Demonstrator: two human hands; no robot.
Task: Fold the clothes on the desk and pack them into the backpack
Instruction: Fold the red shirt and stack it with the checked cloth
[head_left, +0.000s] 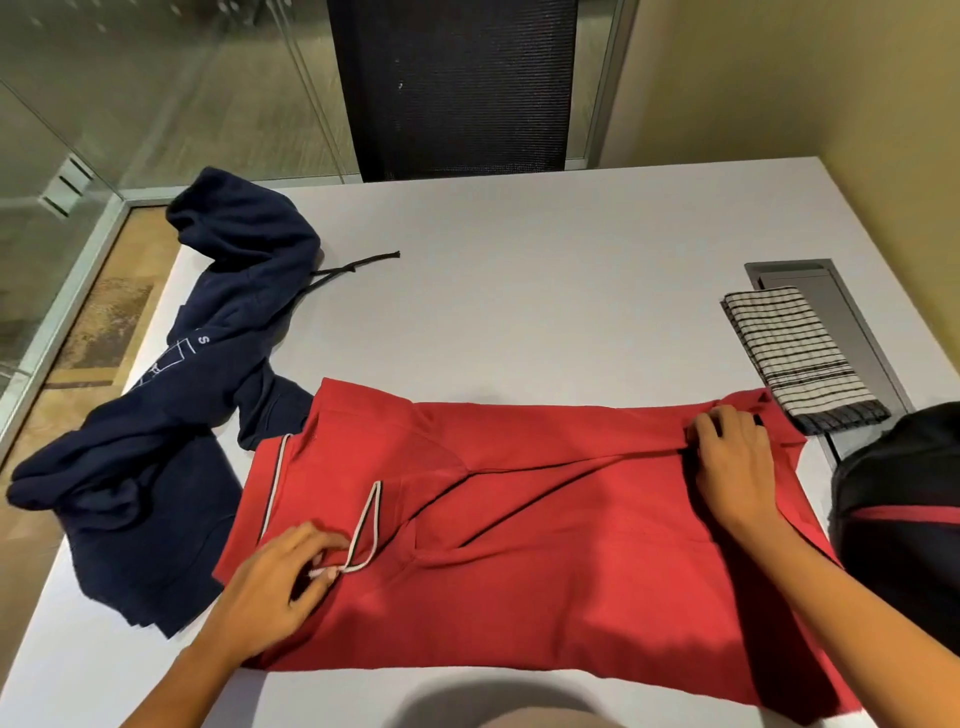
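Observation:
A red polo shirt (545, 545) lies spread across the near part of the white desk (519, 291), its sides folded inward. My left hand (270, 587) pinches the white-trimmed sleeve edge at the shirt's left end. My right hand (737, 462) grips a fold of red cloth near the collar at the right end. A crumpled navy hoodie (171, 415) lies on the left of the desk, its drawstring trailing toward the middle. A folded striped cloth (800, 358) sits at the right. The black backpack (904, 519) with a red stripe stands at the right edge.
A black mesh chair (457, 88) stands behind the far edge of the desk. A grey cable hatch (831, 312) is set into the desk under the striped cloth. Glass walls run along the left, a yellow wall along the right.

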